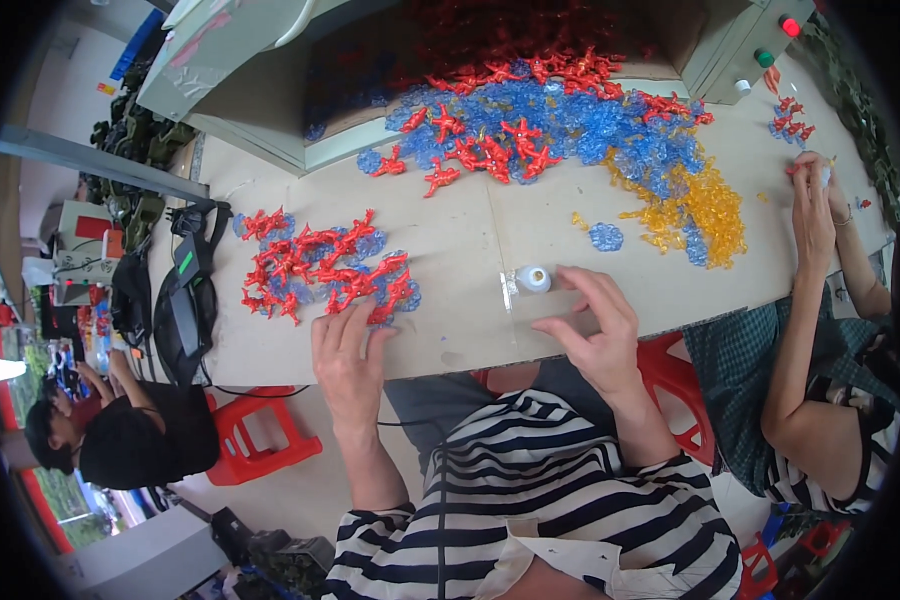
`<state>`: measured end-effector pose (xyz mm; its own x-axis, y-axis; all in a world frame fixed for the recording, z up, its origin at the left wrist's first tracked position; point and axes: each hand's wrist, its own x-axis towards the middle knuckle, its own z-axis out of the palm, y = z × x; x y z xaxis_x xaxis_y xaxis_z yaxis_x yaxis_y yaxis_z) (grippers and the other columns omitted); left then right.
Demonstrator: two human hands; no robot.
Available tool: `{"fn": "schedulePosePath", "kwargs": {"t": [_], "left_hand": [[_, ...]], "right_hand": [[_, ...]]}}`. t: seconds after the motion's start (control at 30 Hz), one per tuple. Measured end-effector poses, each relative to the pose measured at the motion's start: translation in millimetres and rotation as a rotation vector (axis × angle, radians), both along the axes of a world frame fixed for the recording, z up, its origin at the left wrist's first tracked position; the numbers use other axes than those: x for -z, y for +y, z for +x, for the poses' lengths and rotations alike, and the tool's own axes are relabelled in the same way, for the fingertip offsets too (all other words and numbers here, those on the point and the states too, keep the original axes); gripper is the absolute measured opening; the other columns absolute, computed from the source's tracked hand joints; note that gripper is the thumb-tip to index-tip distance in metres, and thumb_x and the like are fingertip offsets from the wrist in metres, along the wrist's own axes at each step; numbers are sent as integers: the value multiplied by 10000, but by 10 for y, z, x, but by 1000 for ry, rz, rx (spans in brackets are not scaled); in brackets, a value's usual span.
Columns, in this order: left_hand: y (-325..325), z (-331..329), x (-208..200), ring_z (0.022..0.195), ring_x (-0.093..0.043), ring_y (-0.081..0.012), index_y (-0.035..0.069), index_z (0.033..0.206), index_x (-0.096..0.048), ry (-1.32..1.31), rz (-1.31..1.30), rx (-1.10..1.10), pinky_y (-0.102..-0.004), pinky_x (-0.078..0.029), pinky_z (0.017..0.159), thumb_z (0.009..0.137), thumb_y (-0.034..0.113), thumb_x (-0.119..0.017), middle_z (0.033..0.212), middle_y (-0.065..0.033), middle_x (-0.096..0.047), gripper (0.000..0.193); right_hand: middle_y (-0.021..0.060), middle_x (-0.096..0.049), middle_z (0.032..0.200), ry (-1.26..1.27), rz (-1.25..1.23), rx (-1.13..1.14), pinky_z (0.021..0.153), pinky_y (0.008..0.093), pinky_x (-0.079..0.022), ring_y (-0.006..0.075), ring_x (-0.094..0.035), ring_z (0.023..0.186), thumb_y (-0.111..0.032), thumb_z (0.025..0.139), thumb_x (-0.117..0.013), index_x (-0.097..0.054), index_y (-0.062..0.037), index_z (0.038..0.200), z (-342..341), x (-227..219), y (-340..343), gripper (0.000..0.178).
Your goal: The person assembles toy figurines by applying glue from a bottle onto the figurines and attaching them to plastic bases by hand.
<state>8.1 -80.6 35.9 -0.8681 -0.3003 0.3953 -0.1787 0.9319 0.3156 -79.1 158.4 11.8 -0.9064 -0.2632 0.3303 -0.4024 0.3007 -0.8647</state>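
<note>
My left hand is at the near edge of a spread of red plastic figures, with blue clear plastic pieces among them. Its fingertips reach the nearest figures and its thumb stands apart; I see nothing held in it. My right hand hovers over the table's front edge, thumb and fingers spread with nothing between them. Just beyond its fingers stands a small white bottle, seen from above, beside a strip of clear tape. A single blue flower-shaped piece lies farther back.
A large heap of blue clear pieces, red figures and yellow clear pieces spills from a grey box-like housing. A co-worker's hands work at the right, near a few more red figures. Black pouches sit at the left.
</note>
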Motion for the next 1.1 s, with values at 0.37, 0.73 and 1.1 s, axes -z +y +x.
{"fn": "schedulePosePath", "kwargs": {"t": [0.37, 0.73, 1.1], "left_hand": [[-214, -1363, -343, 846, -551, -300, 23, 902, -634, -103, -150, 276, -385, -451, 744, 687, 76, -687, 878, -136, -613, 228], [-514, -1723, -235, 850, -593, -314, -2, 888, -596, -191, -51, 456, -368, -471, 760, 722, 68, -645, 842, -159, -628, 187], [624, -112, 41, 809, -595, -152, -35, 1029, -541, -194, 1799, 459, -256, -488, 721, 819, -44, -562, 916, -101, -593, 211]], "right_hand": [[126, -615, 916, 77, 84, -82, 716, 331, -462, 272, -579, 841, -44, 674, -716, -594, -5, 1011, -192, 172, -175, 360], [134, -614, 946, 20, -152, -61, 760, 307, -465, 255, -594, 894, -5, 721, -658, -579, 1, 1000, -114, 160, -102, 289], [113, -606, 808, -224, -321, 4, 626, 292, -453, 221, -581, 690, -55, 700, -699, -589, 8, 996, 207, 33, 136, 322]]}}
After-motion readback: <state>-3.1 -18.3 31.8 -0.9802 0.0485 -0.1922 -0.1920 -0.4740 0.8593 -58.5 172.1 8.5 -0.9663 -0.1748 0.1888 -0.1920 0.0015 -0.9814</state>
